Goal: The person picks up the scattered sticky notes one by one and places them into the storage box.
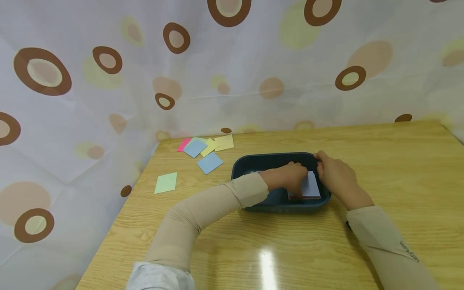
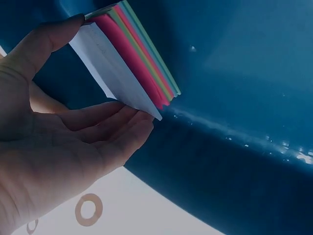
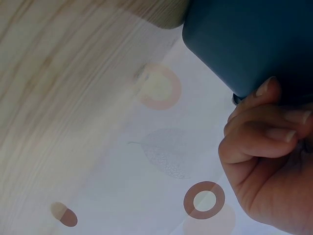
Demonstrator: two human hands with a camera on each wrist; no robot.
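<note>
A dark blue plastic basin (image 1: 282,208) stands on the wooden table. Inside its right half is a stack of sticky notes (image 1: 312,186), a pale sheet facing up. My left hand (image 1: 293,177) reaches into the basin and holds this stack. In the left wrist view, thumb and fingers pinch opposite edges of the pad (image 2: 142,54); its layers are whitish, pink, yellow, green and blue, and the pale sheet stands slightly apart from the pink ones. My right hand (image 1: 338,177) grips the basin's right end, its curled fingers (image 3: 259,139) at the rim in the right wrist view.
At the table's back left lie loose sticky notes: a pale green one (image 1: 166,183), a blue one (image 1: 210,162), and an overlapping group with a pink note (image 1: 183,144) and a cream note (image 1: 224,142). A patterned curtain (image 1: 232,72) borders the table behind and at left.
</note>
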